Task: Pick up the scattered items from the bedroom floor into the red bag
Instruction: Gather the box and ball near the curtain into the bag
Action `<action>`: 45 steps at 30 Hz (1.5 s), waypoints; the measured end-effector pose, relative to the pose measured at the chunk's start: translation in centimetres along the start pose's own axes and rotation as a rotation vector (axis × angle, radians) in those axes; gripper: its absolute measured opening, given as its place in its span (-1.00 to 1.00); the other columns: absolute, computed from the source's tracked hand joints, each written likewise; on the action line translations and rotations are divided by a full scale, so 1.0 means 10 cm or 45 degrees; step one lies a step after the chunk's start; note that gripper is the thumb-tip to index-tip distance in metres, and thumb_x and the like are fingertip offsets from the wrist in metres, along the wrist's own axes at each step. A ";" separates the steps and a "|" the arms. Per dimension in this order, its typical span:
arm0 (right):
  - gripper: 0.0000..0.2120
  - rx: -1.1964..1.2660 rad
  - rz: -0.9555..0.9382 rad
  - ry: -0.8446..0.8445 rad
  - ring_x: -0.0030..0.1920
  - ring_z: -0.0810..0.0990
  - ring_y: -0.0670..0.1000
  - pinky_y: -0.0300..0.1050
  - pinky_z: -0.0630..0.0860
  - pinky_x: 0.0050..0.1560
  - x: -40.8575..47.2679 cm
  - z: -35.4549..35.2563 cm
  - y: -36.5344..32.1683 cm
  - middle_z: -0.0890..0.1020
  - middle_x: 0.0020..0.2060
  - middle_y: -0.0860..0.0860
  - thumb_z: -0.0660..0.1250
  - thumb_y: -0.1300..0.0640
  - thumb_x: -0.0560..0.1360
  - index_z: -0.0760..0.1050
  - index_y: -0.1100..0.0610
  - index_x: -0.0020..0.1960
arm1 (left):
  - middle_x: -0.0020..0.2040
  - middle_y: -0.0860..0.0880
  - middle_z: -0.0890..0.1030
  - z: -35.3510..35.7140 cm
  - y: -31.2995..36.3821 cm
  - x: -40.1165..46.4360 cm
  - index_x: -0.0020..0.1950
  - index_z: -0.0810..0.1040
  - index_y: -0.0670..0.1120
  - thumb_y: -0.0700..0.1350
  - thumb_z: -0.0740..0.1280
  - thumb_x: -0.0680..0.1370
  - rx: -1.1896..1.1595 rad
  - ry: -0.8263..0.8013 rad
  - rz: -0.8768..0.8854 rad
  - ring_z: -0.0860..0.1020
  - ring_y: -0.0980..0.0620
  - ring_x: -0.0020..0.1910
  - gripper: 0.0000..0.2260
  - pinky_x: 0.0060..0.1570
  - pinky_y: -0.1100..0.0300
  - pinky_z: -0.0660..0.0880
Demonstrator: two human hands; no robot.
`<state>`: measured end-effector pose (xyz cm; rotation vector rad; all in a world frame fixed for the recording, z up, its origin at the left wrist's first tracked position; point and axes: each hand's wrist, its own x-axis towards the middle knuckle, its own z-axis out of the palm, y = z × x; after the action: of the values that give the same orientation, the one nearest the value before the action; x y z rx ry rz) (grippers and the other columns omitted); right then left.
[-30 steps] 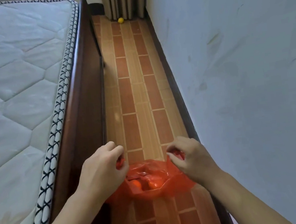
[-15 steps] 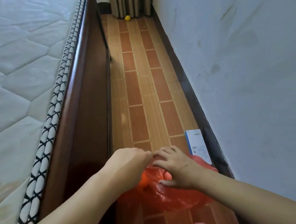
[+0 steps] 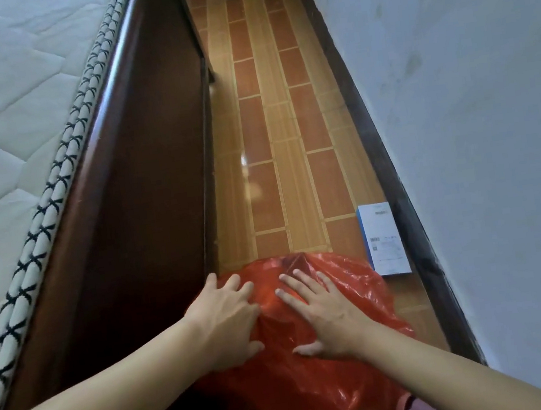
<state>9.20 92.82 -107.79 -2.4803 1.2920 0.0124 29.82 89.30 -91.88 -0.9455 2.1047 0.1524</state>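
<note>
Both the left hand [image 3: 227, 320] and right hand [image 3: 325, 314] are pressing flat, fingers spread, on the crinkly red plastic bag [image 3: 352, 290] at lower centre. It is probably slippery and limp, so gathering its rim seems best.

soft even daylight; glare spot on the glossy floor [image 3: 243, 160]; wide-angle bending at edges; slightly soft focus.

No legible text found. The flat white rectangular box with a blue edge [image 3: 383, 239], lying on the floor at the right beside the wall, carries printed lines and small barcode-like marks, all too small to read.
</note>
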 end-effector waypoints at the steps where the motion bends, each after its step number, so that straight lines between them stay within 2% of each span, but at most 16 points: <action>1: 0.09 0.013 -0.002 0.010 0.67 -0.13 0.14 0.31 -0.07 0.61 0.03 0.04 -0.02 -0.07 0.68 0.05 0.34 -0.45 0.40 -0.08 -0.01 0.69 | 0.57 -0.17 0.24 0.03 0.04 0.02 0.55 0.34 -0.03 0.34 0.18 0.58 0.020 -0.019 -0.043 0.18 -0.25 0.55 -0.34 0.46 -0.36 0.15; 6: 0.24 0.030 0.021 0.018 0.66 -0.17 0.21 0.33 -0.09 0.58 0.12 0.32 -0.27 -0.13 0.68 0.11 0.53 -0.29 0.35 -0.21 0.08 0.68 | 0.67 -0.21 -0.04 0.25 0.47 0.27 0.68 -0.04 -0.06 0.27 0.23 0.61 -0.135 -0.082 -0.283 -0.08 -0.30 0.64 -0.21 0.51 -0.41 0.01; 12: 0.18 -0.085 0.197 -0.100 0.64 -0.20 0.32 0.42 -0.11 0.56 0.19 0.59 -0.01 -0.21 0.65 0.22 0.50 -0.14 0.46 -0.32 0.15 0.66 | 0.67 -0.17 0.00 0.56 0.48 0.52 0.67 -0.07 0.01 0.29 0.29 0.55 -0.339 -0.021 -0.472 -0.02 -0.25 0.64 -0.14 0.51 -0.33 0.08; 15: -0.16 -0.157 0.184 -0.112 0.63 0.09 0.32 0.42 0.12 0.52 0.25 0.58 0.25 0.11 0.64 0.24 0.36 0.09 0.54 -0.01 0.18 0.68 | 0.67 -0.13 -0.01 0.69 0.43 0.53 0.68 -0.13 0.03 0.30 0.24 0.57 -0.369 0.031 -0.438 -0.03 -0.21 0.64 -0.16 0.53 -0.31 0.05; 17: -0.32 -0.149 0.217 -0.047 0.52 0.39 0.27 0.38 0.39 0.39 0.34 0.53 0.37 0.44 0.50 0.19 0.39 0.16 0.45 0.36 0.17 0.56 | 0.68 -0.12 -0.05 0.71 0.40 0.53 0.67 -0.24 0.07 0.19 0.25 0.60 -0.345 0.104 -0.352 -0.03 -0.19 0.65 -0.17 0.55 -0.26 0.03; 19: -0.40 -0.099 0.244 0.049 0.41 0.52 0.22 0.32 0.50 0.31 0.45 0.43 0.47 0.56 0.39 0.15 0.43 0.18 0.41 0.50 0.15 0.45 | 0.69 -0.12 -0.05 0.74 0.39 0.57 0.65 -0.27 0.14 0.08 0.19 0.63 -0.335 0.249 -0.212 -0.01 -0.18 0.65 -0.24 0.57 -0.23 0.04; 22: -0.54 -0.058 0.271 0.273 0.34 0.54 0.17 0.22 0.51 0.28 0.60 0.25 0.65 0.57 0.35 0.12 0.27 0.21 0.49 0.52 0.14 0.39 | 0.69 -0.12 -0.04 0.80 0.41 0.70 0.66 -0.15 0.21 0.09 0.16 0.61 -0.335 0.409 -0.039 0.02 -0.22 0.65 -0.30 0.53 -0.30 0.13; 24: -0.61 -0.054 0.277 0.385 0.27 0.58 0.15 0.16 0.55 0.20 0.67 0.15 0.75 0.61 0.30 0.12 0.23 0.23 0.51 0.57 0.13 0.31 | 0.69 -0.09 -0.07 0.80 0.46 0.80 0.64 0.08 0.23 0.16 0.06 0.61 -0.320 0.450 0.050 -0.02 -0.22 0.65 -0.43 0.50 -0.36 0.13; 26: -0.70 -0.068 0.265 0.460 0.19 0.63 0.15 0.10 0.56 0.08 0.71 0.11 0.84 0.64 0.26 0.11 0.28 0.22 0.52 0.62 0.12 0.22 | 0.69 -0.03 -0.13 0.76 0.48 0.90 0.54 0.35 0.18 0.20 -0.01 0.62 -0.310 0.374 0.077 -0.12 -0.21 0.66 -0.50 0.51 -0.39 0.06; 28: -0.73 -0.074 0.285 0.544 0.13 0.66 0.16 0.06 0.54 -0.01 0.74 0.08 0.95 0.67 0.21 0.11 0.27 0.19 0.51 0.64 0.12 0.15 | 0.69 -0.01 -0.14 0.71 0.42 1.01 0.47 0.46 0.09 0.25 -0.02 0.62 -0.337 0.299 -0.045 -0.15 -0.19 0.66 -0.47 0.53 -0.38 0.01; 30: -0.68 -0.033 0.364 0.601 0.12 0.66 0.17 0.06 0.52 -0.01 0.77 0.01 1.05 0.67 0.21 0.11 0.24 0.22 0.48 0.64 0.12 0.16 | 0.69 -0.01 -0.12 0.71 0.32 1.10 0.57 0.33 0.03 0.30 0.02 0.59 -0.396 0.306 -0.237 -0.11 -0.19 0.66 -0.37 0.52 -0.38 0.01; 33: -0.54 0.060 0.449 0.677 0.28 0.58 0.14 0.11 0.46 0.15 0.74 -0.10 1.05 0.61 0.32 0.09 0.29 0.32 0.42 0.59 0.13 0.30 | 0.69 -0.02 -0.11 0.79 0.19 1.23 0.66 0.10 -0.02 0.31 0.11 0.56 -0.443 0.292 -0.412 -0.09 -0.19 0.66 -0.26 0.52 -0.38 0.02; 36: -0.49 0.190 0.268 0.673 0.47 0.42 0.09 0.21 0.36 0.40 0.59 -0.17 0.72 0.50 0.44 0.05 0.29 0.06 0.49 0.49 0.08 0.44 | 0.69 -0.03 -0.14 0.87 0.17 1.31 0.66 0.09 -0.06 0.24 0.21 0.54 -0.466 0.274 -0.433 -0.12 -0.19 0.65 -0.23 0.52 -0.38 0.03; 40: -0.08 0.052 0.132 0.321 0.65 0.07 0.14 0.34 0.05 0.57 0.42 -0.02 0.31 0.14 0.65 0.04 0.27 -0.39 0.45 0.11 0.01 0.66 | 0.69 -0.04 -0.17 0.92 0.15 1.32 0.67 0.04 -0.09 0.19 0.27 0.57 -0.497 0.223 -0.439 -0.13 -0.19 0.65 -0.22 0.53 -0.36 0.04; 43: 0.13 -0.165 0.095 0.103 0.67 -0.07 0.20 0.40 0.00 0.57 0.26 0.26 0.40 -0.06 0.68 0.08 0.40 -0.39 0.39 -0.10 0.06 0.69 | 0.69 -0.02 -0.16 0.95 0.10 1.33 0.67 0.04 -0.07 -0.01 0.30 0.54 -0.552 0.221 -0.441 -0.13 -0.17 0.65 -0.25 0.54 -0.36 0.02; 45: 0.15 -0.237 0.122 0.030 0.67 -0.09 0.21 0.41 0.01 0.57 0.15 0.43 0.63 -0.08 0.68 0.09 0.47 -0.31 0.41 -0.13 0.10 0.69 | 0.68 -0.01 -0.15 1.01 0.08 1.35 0.67 0.07 -0.06 -0.10 0.29 0.51 -0.580 0.226 -0.426 -0.12 -0.16 0.65 -0.25 0.55 -0.35 0.00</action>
<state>5.72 89.58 -113.91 -2.5752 1.4805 0.1326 30.27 86.12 -108.44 -1.6186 2.0735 0.3988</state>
